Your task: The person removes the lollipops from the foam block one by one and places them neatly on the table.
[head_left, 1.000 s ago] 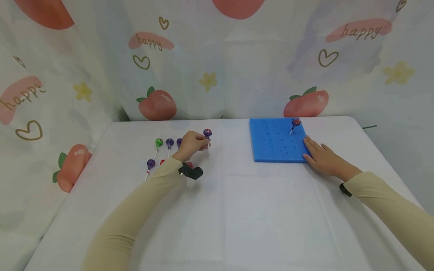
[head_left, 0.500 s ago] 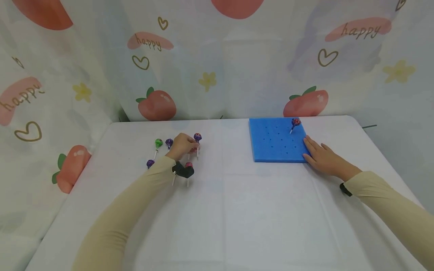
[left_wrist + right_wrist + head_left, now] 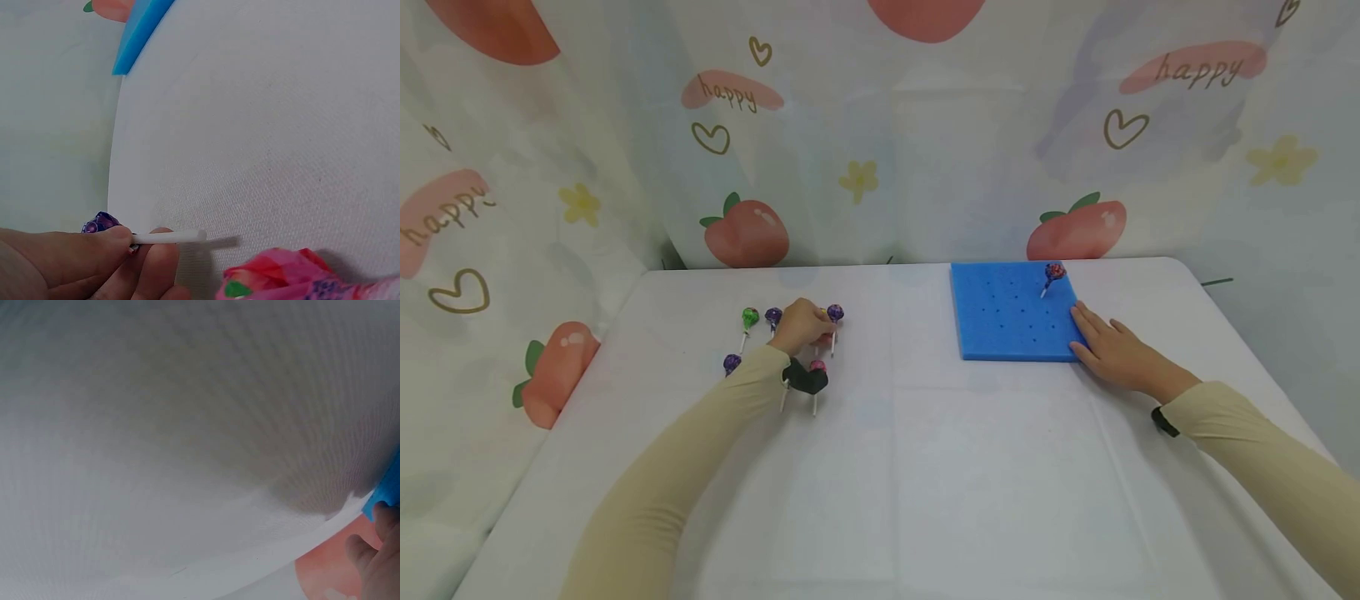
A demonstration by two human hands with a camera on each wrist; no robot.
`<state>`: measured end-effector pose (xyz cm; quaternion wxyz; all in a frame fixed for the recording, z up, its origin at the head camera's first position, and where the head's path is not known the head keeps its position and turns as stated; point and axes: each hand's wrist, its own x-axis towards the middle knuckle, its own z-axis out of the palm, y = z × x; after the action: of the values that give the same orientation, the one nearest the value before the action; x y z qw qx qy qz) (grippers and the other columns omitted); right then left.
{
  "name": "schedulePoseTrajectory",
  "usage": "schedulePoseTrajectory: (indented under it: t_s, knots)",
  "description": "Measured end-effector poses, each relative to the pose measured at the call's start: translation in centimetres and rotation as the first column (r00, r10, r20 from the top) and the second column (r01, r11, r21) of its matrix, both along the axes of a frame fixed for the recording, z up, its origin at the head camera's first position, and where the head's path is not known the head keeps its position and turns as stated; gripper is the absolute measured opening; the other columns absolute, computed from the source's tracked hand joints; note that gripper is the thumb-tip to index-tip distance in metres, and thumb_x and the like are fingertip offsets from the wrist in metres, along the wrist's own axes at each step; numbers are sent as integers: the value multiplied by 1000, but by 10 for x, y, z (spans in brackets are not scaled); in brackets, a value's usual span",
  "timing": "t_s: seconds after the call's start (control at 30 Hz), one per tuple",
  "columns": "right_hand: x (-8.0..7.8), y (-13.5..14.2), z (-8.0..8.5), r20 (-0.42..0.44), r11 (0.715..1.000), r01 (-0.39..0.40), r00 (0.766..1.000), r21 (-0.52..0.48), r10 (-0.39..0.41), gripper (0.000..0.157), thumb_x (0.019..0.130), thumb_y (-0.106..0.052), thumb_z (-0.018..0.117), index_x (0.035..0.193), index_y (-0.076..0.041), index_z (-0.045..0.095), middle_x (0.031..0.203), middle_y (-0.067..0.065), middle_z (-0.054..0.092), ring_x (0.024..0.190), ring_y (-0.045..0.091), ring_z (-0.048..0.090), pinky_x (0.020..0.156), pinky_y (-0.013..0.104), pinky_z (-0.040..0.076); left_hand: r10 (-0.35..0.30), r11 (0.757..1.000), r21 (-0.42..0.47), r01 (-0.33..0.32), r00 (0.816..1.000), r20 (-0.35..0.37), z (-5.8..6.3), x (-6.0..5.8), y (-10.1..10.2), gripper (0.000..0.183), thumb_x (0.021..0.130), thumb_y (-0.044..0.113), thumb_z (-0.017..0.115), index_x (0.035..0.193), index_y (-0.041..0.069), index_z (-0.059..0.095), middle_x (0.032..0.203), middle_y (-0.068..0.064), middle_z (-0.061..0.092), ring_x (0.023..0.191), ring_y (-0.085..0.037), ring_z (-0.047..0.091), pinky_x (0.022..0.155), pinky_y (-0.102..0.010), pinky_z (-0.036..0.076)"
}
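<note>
My left hand (image 3: pixel 802 325) is at the lollipops on the left side of the table. Its thumb and fingers pinch a purple-wrapped lollipop (image 3: pixel 835 313) where the white stick (image 3: pixel 169 237) meets the wrapper; the left wrist view shows this grip closely. Beside that hand, a pink lollipop (image 3: pixel 275 275) lies on the cloth. My right hand (image 3: pixel 1108 346) rests with straight fingers on the right edge of a blue board (image 3: pixel 985 346) with small holes. One lollipop (image 3: pixel 1055 272) stands tilted in the board's far right part.
A green lollipop (image 3: pixel 750 317) and two purple lollipops, one behind (image 3: pixel 773 316) and one nearer (image 3: pixel 732 363), lie left of my left hand. My left forearm and wrist strap (image 3: pixel 805 377) partly hide others. A patterned curtain (image 3: pixel 925 167) hangs behind the white table (image 3: pixel 970 475).
My left hand has moved left with the purple lollipop, back over the group, and the lollipop sits slightly lower. My right hand and the board have stayed still.
</note>
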<state>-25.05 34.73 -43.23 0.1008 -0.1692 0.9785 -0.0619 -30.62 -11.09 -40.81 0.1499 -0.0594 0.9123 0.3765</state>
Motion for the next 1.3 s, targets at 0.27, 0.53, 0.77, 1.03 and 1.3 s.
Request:
schedulePoseTrajectory:
  t_s: [0.27, 0.53, 0.77, 1.03, 1.3]
  knots:
    - [0, 1, -1, -3, 1000, -3, 1000, -12, 3, 69, 100, -31, 39, 144, 14, 10, 150, 35, 12, 138, 49, 15, 108, 68, 11, -20, 999, -48, 17, 999, -44, -5, -1, 6, 16, 84, 13, 69, 92, -1, 72, 79, -13, 72, 55, -6, 58, 52, -15, 42]
    - [-1, 3, -5, 2, 1000, -1, 1000, -4, 1, 70, 100, -32, 38, 144, 14, 8, 151, 34, 10, 139, 49, 14, 109, 67, 10, -23, 995, -100, 20, 999, -32, -12, -10, 11, 15, 83, 14, 70, 88, 1, 73, 71, -9, 72, 51, -6, 56, 50, -17, 39]
    - [-1, 3, -4, 6, 1000, 4, 1000, -2, -4, 70, 100, -33, 38, 145, 13, 7, 151, 33, 10, 139, 48, 12, 109, 67, 10, -9, 997, -80, 7, 1000, -21, -17, -14, 13, 13, 83, 14, 71, 87, 2, 73, 69, -8, 72, 49, -6, 58, 49, -17, 42]
    - [0, 3, 0, 16, 1000, 8, 1000, -8, -8, 71, 101, -34, 36, 145, 13, 6, 151, 33, 9, 140, 48, 11, 109, 67, 10, 16, 999, -48, -17, 1000, -21, -15, -12, 17, 15, 81, 13, 73, 89, 0, 71, 70, -10, 72, 47, -5, 59, 50, -16, 46]
    - [1, 2, 1, 19, 1000, 7, 1000, -11, -7, 70, 101, -33, 36, 144, 13, 7, 151, 33, 9, 139, 48, 12, 109, 67, 10, 19, 999, -29, -19, 1000, -9, -14, -9, 16, 18, 83, 15, 71, 91, 0, 70, 74, -10, 72, 52, -7, 62, 55, -18, 51]
